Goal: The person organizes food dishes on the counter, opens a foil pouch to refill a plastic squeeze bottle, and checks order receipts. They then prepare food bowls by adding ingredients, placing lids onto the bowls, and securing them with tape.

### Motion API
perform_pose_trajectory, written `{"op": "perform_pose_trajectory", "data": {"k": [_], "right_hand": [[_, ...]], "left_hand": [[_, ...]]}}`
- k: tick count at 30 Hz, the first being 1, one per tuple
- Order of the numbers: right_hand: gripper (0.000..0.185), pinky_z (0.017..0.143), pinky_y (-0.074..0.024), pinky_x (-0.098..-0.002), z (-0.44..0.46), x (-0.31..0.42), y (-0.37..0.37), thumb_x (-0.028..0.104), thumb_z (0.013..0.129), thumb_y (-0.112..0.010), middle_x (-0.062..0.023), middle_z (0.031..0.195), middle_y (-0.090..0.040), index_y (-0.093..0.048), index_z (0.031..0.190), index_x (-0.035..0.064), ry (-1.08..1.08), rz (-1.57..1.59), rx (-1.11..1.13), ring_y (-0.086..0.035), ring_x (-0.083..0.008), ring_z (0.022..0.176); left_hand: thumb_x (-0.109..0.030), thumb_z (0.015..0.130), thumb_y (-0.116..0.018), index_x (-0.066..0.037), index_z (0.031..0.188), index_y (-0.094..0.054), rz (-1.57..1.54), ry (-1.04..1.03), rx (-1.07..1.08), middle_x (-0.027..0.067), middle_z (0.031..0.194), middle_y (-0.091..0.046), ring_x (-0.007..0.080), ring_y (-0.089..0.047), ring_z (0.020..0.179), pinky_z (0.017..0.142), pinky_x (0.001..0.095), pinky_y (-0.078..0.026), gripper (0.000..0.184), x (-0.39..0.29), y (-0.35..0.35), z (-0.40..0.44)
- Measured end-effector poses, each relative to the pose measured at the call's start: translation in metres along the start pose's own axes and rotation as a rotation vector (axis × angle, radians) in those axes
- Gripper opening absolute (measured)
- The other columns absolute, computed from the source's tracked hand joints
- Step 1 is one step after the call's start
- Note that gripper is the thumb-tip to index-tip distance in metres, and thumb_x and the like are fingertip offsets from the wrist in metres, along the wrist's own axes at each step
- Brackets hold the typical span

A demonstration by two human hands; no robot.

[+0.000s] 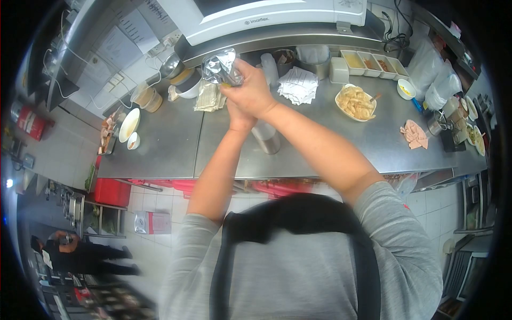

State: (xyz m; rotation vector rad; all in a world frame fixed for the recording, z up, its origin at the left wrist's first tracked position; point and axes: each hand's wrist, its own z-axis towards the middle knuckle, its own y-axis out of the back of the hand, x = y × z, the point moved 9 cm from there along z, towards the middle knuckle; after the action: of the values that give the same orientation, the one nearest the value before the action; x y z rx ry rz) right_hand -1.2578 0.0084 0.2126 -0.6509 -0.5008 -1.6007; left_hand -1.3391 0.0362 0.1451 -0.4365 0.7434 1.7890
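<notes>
Over the steel counter [160, 144], my right hand [255, 88] is closed round a foil-covered item [220, 66]. Its shiny silver foil is crumpled at the top, and its lower part is hidden by my hands. My left hand [240, 114] is just below and against the right one; its fingers are hidden. A metal cylinder [265, 140] stands on the counter beneath my right forearm. Behind the foil lies a stack of pale paper slips [210, 97], and to the right is a pile of white printed papers [297, 85].
A bowl of pale food pieces [356, 103], a pink cloth [414, 134] and a row of white tubs [373, 65] sit rightward. Leftward are an oval dish [129, 125] and plastic tubs [146, 98]. A white appliance [266, 22] is behind. Another person [80, 256] is at lower left.
</notes>
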Motion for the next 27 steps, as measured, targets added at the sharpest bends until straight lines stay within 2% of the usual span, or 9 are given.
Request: {"op": "perform_pose_trajectory", "data": {"k": [6, 9, 12, 15, 17, 18, 22, 25, 27], "right_hand": [[0.033, 0.066, -0.0494, -0.0342, 0.000, 0.005, -0.009, 0.013, 0.065, -0.071, -0.0150, 0.079, -0.064, -0.057, 0.094, 0.0038, 0.107, -0.067, 0.052, -0.063, -0.0308, 0.072], [0.039, 0.075, -0.0482, -0.0297, -0.002, 0.001, -0.014, 0.007, 0.071, -0.069, -0.0126, 0.096, -0.067, -0.058, 0.108, 0.0029, 0.016, -0.101, 0.178, -0.064, -0.0215, 0.084], [0.037, 0.065, -0.0497, -0.0356, -0.001, 0.005, -0.003, 0.016, 0.067, -0.073, -0.0149, 0.078, -0.063, -0.056, 0.096, 0.0045, 0.122, -0.098, 0.055, -0.063, -0.0320, 0.066], [0.041, 0.072, -0.0493, -0.0345, -0.007, 0.014, 0.007, 0.016, 0.070, -0.073, -0.0153, 0.092, -0.066, -0.056, 0.106, 0.0040, 0.108, -0.068, 0.147, -0.065, -0.0267, 0.080], [0.045, 0.079, -0.0485, -0.0345, -0.017, -0.005, -0.003, 0.015, 0.074, -0.072, -0.0139, 0.101, -0.065, -0.053, 0.113, 0.0034, -0.008, 0.025, 0.361, -0.064, -0.0242, 0.091], [0.049, 0.080, -0.0485, -0.0344, -0.022, 0.014, -0.004, 0.012, 0.073, -0.072, -0.0137, 0.103, -0.065, -0.051, 0.116, 0.0028, 0.207, -0.062, 0.426, -0.064, -0.0253, 0.093], [0.049, 0.079, -0.0458, -0.0397, -0.043, 0.064, -0.022, 0.007, 0.065, -0.068, -0.0137, 0.099, -0.062, -0.052, 0.111, 0.0047, 0.556, -0.134, 0.685, -0.060, -0.0328, 0.088], [0.047, 0.086, -0.0391, -0.0383, -0.069, 0.128, -0.035, 0.006, 0.056, -0.068, -0.0076, 0.093, -0.060, -0.056, 0.102, 0.0075, 0.886, -0.234, 0.936, -0.057, -0.0283, 0.088], [0.030, 0.089, -0.0364, -0.0432, -0.093, 0.153, -0.041, 0.008, 0.062, -0.064, -0.0043, 0.085, -0.055, -0.059, 0.092, 0.0121, 1.087, -0.246, 1.012, -0.056, -0.0237, 0.085]], "left_hand": [[-0.012, 0.072, -0.073, 0.000, 0.105, -0.055, -0.066, -0.027, -0.046, 0.0124, 0.108, -0.059, 0.0231, -0.058, 0.100, 0.084, 0.0341, -0.046, 0.040, 0.014, -0.001, -0.001], [-0.012, 0.070, -0.074, 0.000, 0.106, -0.054, -0.045, -0.007, -0.024, 0.0139, 0.111, -0.056, 0.0242, -0.056, 0.103, 0.086, 0.0350, -0.044, 0.042, 0.012, -0.006, -0.001], [-0.012, 0.069, -0.075, 0.000, 0.107, -0.053, -0.151, 0.099, 0.102, 0.0154, 0.115, -0.054, 0.0253, -0.054, 0.106, 0.089, 0.0359, -0.043, 0.045, 0.009, -0.012, -0.001], [-0.011, 0.068, -0.076, 0.000, 0.108, -0.052, -0.299, 0.317, 0.348, 0.0169, 0.119, -0.051, 0.0264, -0.052, 0.110, 0.091, 0.0367, -0.042, 0.048, 0.009, -0.010, -0.010], [-0.014, 0.067, -0.076, -0.001, 0.123, -0.044, 0.171, 0.183, 0.303, 0.0158, 0.127, -0.045, 0.0264, -0.049, 0.113, 0.093, 0.0380, -0.043, 0.066, -0.002, 0.040, -0.016], [-0.015, 0.068, -0.075, -0.002, 0.129, -0.039, 0.199, 0.104, 0.148, 0.0149, 0.127, -0.045, 0.0265, -0.051, 0.111, 0.092, 0.0379, -0.045, 0.072, -0.027, 0.073, -0.026], [-0.030, 0.084, -0.065, -0.008, 0.139, -0.030, -0.539, 0.600, -0.093, 0.0140, 0.127, -0.048, 0.0200, -0.057, 0.102, 0.084, 0.0392, -0.052, 0.069, -0.057, 0.145, -0.086], [-0.039, 0.087, -0.061, -0.009, 0.141, -0.025, -1.017, 0.538, 0.026, 0.0150, 0.127, -0.048, 0.0203, -0.060, 0.098, 0.078, 0.0399, -0.055, 0.071, -0.122, 0.145, -0.121], [-0.035, 0.086, -0.062, -0.010, 0.142, -0.023, -0.857, 0.570, 0.031, 0.0163, 0.128, -0.047, 0.0203, -0.061, 0.096, 0.076, 0.0381, -0.056, 0.073, -0.145, 0.144, -0.150]]}}
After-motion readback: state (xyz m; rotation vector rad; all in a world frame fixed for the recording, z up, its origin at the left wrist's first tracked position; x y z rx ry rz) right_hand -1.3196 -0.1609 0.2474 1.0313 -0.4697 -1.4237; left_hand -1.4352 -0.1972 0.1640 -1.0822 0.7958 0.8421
